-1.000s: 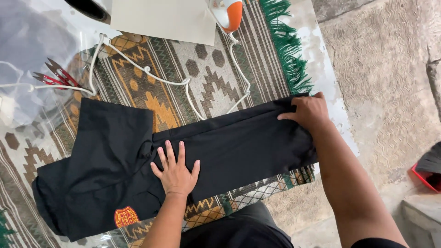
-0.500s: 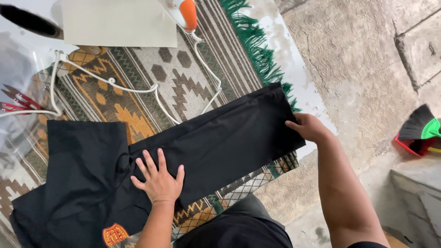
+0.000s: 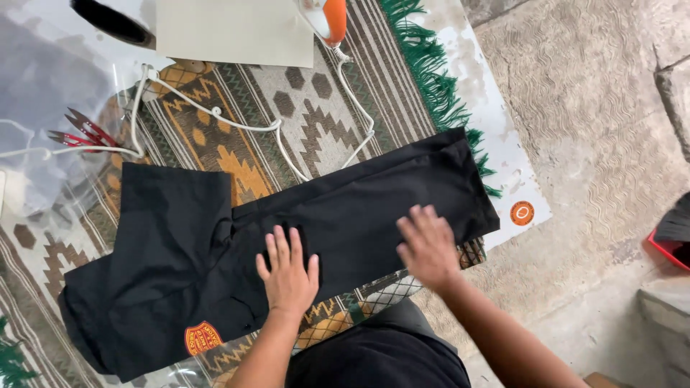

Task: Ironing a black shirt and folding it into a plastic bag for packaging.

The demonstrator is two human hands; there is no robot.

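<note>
While both palms lie flat with fingers spread, the left hand [image 3: 289,276] and right hand [image 3: 429,246] press on the folded black shirt [image 3: 273,237] at mid-frame, holding nothing. Beneath it lies a patterned rug [image 3: 316,122]; red snips [image 3: 80,131] rest at upper left.

— Where are the hands?
— Both lie flat on the black garment [image 3: 374,208]. The left hand [image 3: 289,271] presses near its middle with its fingers [image 3: 277,248] spread; the right hand [image 3: 429,248] rests nearer the folded end.
— What lies under it?
— A patterned rug [image 3: 316,108] with green fringe [image 3: 431,65]. A white cord [image 3: 237,126] runs to an orange iron [image 3: 327,16], and red snips [image 3: 83,133] lie to the left.
</note>
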